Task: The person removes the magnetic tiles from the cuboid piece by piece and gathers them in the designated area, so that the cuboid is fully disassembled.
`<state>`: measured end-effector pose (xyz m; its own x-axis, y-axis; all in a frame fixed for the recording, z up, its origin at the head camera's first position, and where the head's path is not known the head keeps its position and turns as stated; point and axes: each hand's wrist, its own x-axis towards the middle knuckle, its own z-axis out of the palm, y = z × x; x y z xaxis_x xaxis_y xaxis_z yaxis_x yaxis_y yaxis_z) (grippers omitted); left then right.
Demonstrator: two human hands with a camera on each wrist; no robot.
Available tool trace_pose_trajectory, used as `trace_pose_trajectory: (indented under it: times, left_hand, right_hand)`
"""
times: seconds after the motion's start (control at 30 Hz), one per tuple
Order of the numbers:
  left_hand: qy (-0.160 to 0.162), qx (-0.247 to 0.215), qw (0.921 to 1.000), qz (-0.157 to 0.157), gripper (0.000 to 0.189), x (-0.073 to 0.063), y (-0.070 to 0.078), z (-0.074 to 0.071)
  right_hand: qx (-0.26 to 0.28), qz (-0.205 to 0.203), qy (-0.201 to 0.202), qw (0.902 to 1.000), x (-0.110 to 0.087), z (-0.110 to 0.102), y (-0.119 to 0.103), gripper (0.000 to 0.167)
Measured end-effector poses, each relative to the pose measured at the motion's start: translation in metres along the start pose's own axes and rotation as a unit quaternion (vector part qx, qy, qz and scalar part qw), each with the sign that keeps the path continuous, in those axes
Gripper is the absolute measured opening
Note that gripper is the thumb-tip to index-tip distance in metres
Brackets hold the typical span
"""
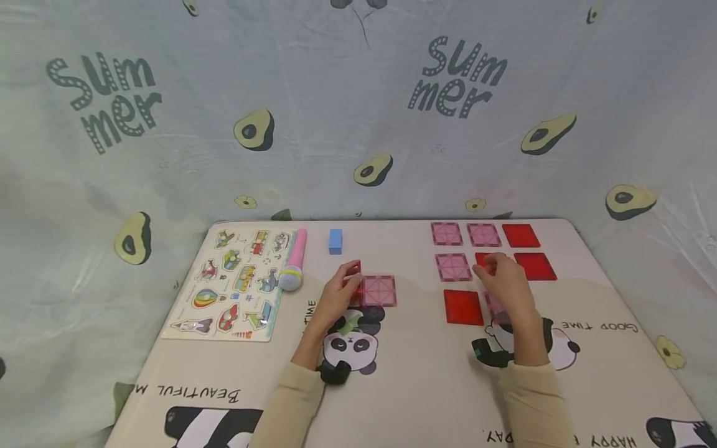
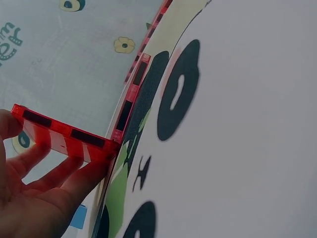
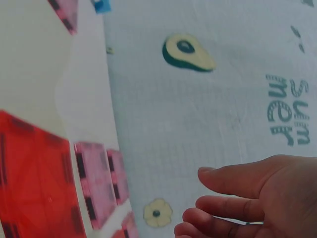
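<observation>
My left hand [image 1: 336,298] grips a red magnetic tile [image 2: 64,133] that stands on edge, thumb on its top and fingers along one face. The tile's lower edge meets the left side of a pink magnetic tile [image 1: 379,290] lying flat on the table. Over the group of tiles at the right, my right hand [image 1: 506,286] hovers with loosely bent fingers and nothing between them in the right wrist view. Beneath it lie a red tile [image 1: 480,257] and a pink tile [image 1: 495,303], both partly hidden. Another red tile [image 1: 463,307] lies just left of this hand.
Farther back are pink tiles [image 1: 446,234] and red tiles [image 1: 521,236] in rows. On the left lie a picture puzzle board [image 1: 224,280], a pink toy microphone [image 1: 294,261] and a blue block [image 1: 335,241]. A printed cloth [image 1: 313,124] hangs behind the table.
</observation>
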<state>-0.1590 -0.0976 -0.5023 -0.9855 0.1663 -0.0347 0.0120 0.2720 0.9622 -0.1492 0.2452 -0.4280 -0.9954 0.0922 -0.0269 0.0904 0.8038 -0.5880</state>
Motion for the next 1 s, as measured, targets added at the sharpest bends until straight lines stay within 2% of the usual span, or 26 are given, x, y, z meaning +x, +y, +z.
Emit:
trace_pose_trajectory:
  times: [0.27,0.53,0.63,0.8,1.0]
  left_hand:
    - [0.028,0.044,0.9985,-0.015,0.05,-0.001,0.009,-0.001]
    - [0.09,0.072,0.9913,-0.063,0.043,-0.001,0.016,-0.007]
    - [0.106,0.07,0.9896,-0.068,0.04,-0.001,0.017,-0.009]
    - [0.12,0.069,0.9884,-0.063,0.04,-0.002,0.017,-0.011]
    - [0.118,0.081,0.9871,-0.072,0.042,-0.002,0.016,-0.011]
  right_hand:
    - [0.025,-0.055,-0.027,0.9978,0.006,0.019,-0.022,0.045]
    - [0.044,-0.053,-0.049,0.9964,0.011,0.037,-0.04,0.043]
    - [0.043,-0.056,-0.047,0.9964,0.013,0.045,-0.044,0.043]
    - [0.041,-0.078,-0.036,0.9954,0.012,0.062,-0.049,0.039]
    - [0.043,-0.091,-0.043,0.9939,0.01,0.082,-0.055,0.036]
